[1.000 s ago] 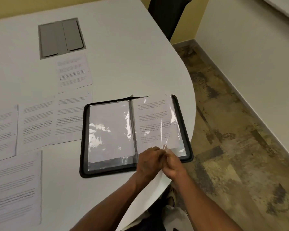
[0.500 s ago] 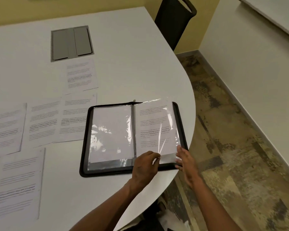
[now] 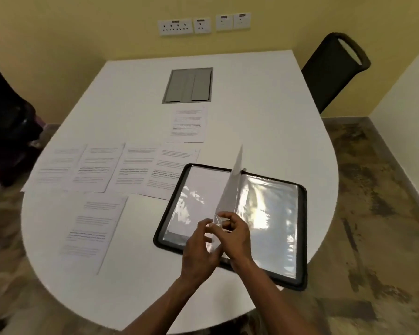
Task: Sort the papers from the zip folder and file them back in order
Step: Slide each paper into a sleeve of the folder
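A black zip folder (image 3: 301,238) lies open near the table's front right edge, its clear plastic sleeves shining. One sleeve with a printed sheet inside (image 3: 230,192) stands upright at the spine, mid-turn. My right hand (image 3: 235,235) pinches this sleeve's bottom corner. My left hand (image 3: 198,250) is beside it with fingers curled at the same corner. Several printed papers lie flat on the table: a row left of the folder (image 3: 136,169), one nearer me (image 3: 92,226), one farther back (image 3: 189,123).
The white rounded table (image 3: 264,112) has a grey cable hatch (image 3: 188,85) at the back. A black chair (image 3: 334,66) stands at the far right, another dark chair (image 3: 7,122) at the left. Wall sockets (image 3: 203,24) sit on the yellow wall.
The head camera has swung left and up, showing the wall and more papers. The sleeve that lay flat on the folder's right side is now lifted upright, with both hands at its corner.
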Available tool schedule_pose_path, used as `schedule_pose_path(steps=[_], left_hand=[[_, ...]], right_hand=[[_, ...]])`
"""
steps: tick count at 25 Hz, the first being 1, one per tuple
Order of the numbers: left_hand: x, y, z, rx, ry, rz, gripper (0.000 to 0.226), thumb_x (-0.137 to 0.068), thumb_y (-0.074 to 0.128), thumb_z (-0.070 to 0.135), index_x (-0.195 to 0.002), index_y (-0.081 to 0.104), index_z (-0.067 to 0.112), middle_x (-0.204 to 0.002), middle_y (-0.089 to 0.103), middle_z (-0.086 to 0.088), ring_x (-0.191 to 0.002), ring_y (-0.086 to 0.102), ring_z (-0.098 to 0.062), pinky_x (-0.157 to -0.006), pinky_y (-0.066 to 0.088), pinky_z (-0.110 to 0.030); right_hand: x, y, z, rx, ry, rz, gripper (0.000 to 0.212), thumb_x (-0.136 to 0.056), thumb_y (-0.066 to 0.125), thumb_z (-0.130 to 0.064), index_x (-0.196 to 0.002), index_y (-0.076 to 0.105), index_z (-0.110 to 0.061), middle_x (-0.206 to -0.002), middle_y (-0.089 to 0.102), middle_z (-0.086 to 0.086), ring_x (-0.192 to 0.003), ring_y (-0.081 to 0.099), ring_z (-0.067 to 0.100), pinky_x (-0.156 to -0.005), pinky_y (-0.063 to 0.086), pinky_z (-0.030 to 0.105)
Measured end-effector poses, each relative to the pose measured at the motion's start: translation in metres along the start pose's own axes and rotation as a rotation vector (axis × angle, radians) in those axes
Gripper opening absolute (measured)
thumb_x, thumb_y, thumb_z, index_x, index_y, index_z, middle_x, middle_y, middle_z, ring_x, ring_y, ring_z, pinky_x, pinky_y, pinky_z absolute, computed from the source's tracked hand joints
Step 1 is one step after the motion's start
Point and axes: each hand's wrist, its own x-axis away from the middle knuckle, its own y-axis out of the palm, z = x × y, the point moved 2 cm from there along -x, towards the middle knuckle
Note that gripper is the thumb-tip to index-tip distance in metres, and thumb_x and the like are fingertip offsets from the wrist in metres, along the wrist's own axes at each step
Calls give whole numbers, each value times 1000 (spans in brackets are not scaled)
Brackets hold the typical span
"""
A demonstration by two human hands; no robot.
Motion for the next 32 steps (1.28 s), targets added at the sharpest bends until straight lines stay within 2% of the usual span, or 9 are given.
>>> schedule_pose_path(steps=[6,8,11,13,15,18,23,27,32], left_hand=[[-30,-37,-47,93,-368,181,33,-93,65,15,-123,55,26,-101,72,2,-86,72,-16,-71,62,-30],[-39,-48,-68,178,-471,166,33,-92,67,13,-121,57,26,-101,73,-2,-83,73,-18,-68,61,-24],[-51,-62,-97,154,-530,152,31,-88,70,12,-115,61,24,-95,72,-3,-81,70,-15,-72,58,-25],[-62,-73,-112,39,-533,99,28,-85,73,16,-111,65,22,-94,69,1,-85,66,-16,-80,54,-27],[-78,-82,-129,-47,-518,40,25,-82,76,22,-106,66,23,-91,65,6,-86,63,-15,-77,49,-23],[-111,-92,-150,-206,-413,-24,30,-77,80,31,-102,64,25,-88,65,9,-82,62,-13,-72,47,-21],[-174,-93,-171,-376,-200,-178,43,-79,73,50,-113,60,28,-108,58,12,-97,56,-7,-83,48,-19],[-236,-85,-173,-357,24,-86,45,-89,62,48,-126,59,23,-124,59,6,-111,53,-9,-91,49,-23],[-362,-94,-183,-270,15,76,48,-93,62,39,-134,55,15,-136,54,-7,-131,45,-23,-108,40,-39]], right_hand=[[-24,38,-3,92,-70,-105,20,-89,74,-34,-109,70,-33,-98,73,-15,-94,68,1,-88,57,25],[-43,38,16,343,-40,-92,33,-91,69,-39,-123,65,-29,-124,66,-9,-113,61,6,-102,51,31],[-70,42,53,908,30,-324,61,-93,58,-50,-148,44,-27,-159,35,6,-147,31,26,-120,26,35],[-77,48,71,1105,32,-417,67,-92,50,-56,-152,38,-28,-164,23,10,-152,19,29,-123,18,38],[-81,60,79,1180,-12,-332,64,-87,50,-58,-142,51,-26,-154,39,14,-142,35,35,-117,30,43],[-102,76,66,1195,-27,-114,54,-86,50,-61,-124,65,-26,-125,61,4,-115,55,26,-97,45,39],[-189,107,27,904,-43,-43,45,-90,63,-49,-126,63,-21,-121,62,4,-112,60,21,-91,49,32],[-282,134,-8,817,-75,-12,45,-91,67,-40,-128,63,-14,-121,64,11,-114,60,28,-93,46,34],[-389,162,-25,805,-22,36,57,-92,64,-45,-136,55,-10,-127,66,14,-122,58,30,-100,44,34]])
